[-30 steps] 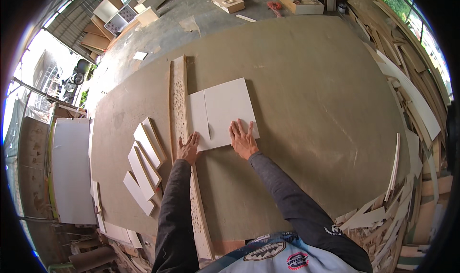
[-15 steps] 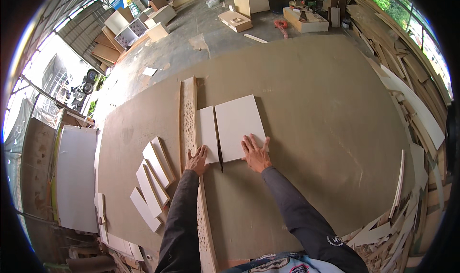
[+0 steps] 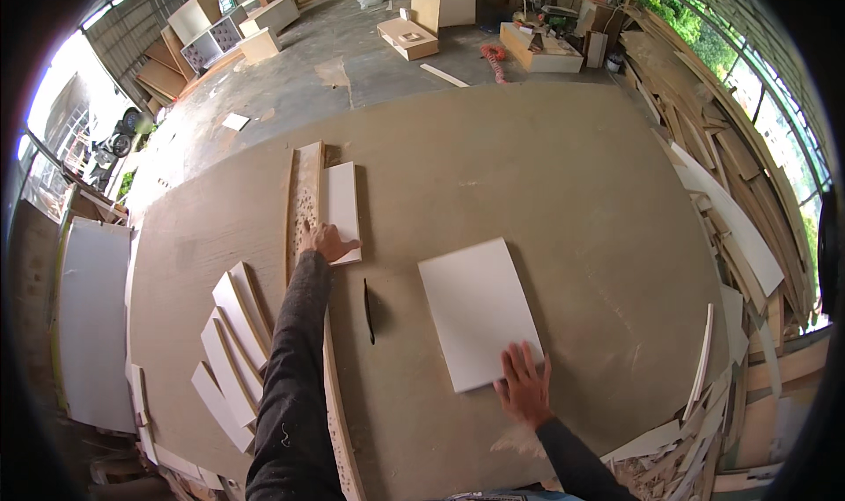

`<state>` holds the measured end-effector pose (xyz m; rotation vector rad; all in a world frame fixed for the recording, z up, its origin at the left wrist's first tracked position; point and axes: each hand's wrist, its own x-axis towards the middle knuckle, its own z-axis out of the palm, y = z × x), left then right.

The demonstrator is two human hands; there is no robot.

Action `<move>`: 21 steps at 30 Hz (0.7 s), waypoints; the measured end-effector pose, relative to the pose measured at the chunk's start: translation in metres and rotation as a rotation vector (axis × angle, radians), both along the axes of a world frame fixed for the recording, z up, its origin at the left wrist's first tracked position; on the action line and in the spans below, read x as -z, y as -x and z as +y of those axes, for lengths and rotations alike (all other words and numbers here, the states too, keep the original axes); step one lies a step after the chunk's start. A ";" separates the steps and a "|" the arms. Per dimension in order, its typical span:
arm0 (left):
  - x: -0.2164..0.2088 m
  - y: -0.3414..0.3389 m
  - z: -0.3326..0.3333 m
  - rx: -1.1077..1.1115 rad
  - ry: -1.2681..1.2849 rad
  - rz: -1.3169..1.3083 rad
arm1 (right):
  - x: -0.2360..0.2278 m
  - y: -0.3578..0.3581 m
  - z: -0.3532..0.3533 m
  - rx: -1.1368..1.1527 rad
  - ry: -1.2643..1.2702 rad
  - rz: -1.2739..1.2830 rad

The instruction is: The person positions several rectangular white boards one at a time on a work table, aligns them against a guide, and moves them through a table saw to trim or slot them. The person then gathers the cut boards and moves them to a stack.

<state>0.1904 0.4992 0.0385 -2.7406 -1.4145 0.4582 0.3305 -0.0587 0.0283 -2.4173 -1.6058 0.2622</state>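
Observation:
A narrow white board [image 3: 341,197] lies along the right side of a long wooden strip [image 3: 305,180] with a pitted face. My left hand [image 3: 326,242] rests at the near end of both, thumb stretched over the white board. A larger white rectangular board [image 3: 480,303] sits apart to the right, slightly turned. On its near right corner my right hand [image 3: 525,383] lies with fingers extended. Between the boards a thin dark blade-like piece [image 3: 368,312] shows on the brown tabletop [image 3: 563,175]; whether it stands up or lies flat I cannot tell.
Several narrow white strips [image 3: 231,351] lie fanned out left of my left arm. Wood offcuts [image 3: 704,439] crowd the right edge. A white panel [image 3: 97,325] stands at the left. Beyond the table are an orange cord [image 3: 495,59] and a wooden box [image 3: 540,51] on the floor.
The larger board has moved right and toward me with my right hand on it, away from the narrow board. My left hand has shifted forward along the narrow board; the dark piece is now uncovered.

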 end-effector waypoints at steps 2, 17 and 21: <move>-0.008 -0.041 -0.017 -0.007 -0.061 -0.041 | -0.004 0.014 -0.038 0.077 0.045 0.024; 0.020 0.179 0.169 0.208 -0.397 -0.174 | 0.007 0.079 -0.299 0.375 0.137 0.000; -0.016 0.261 0.139 0.235 -0.630 0.144 | -0.022 0.099 -0.336 0.554 0.014 0.081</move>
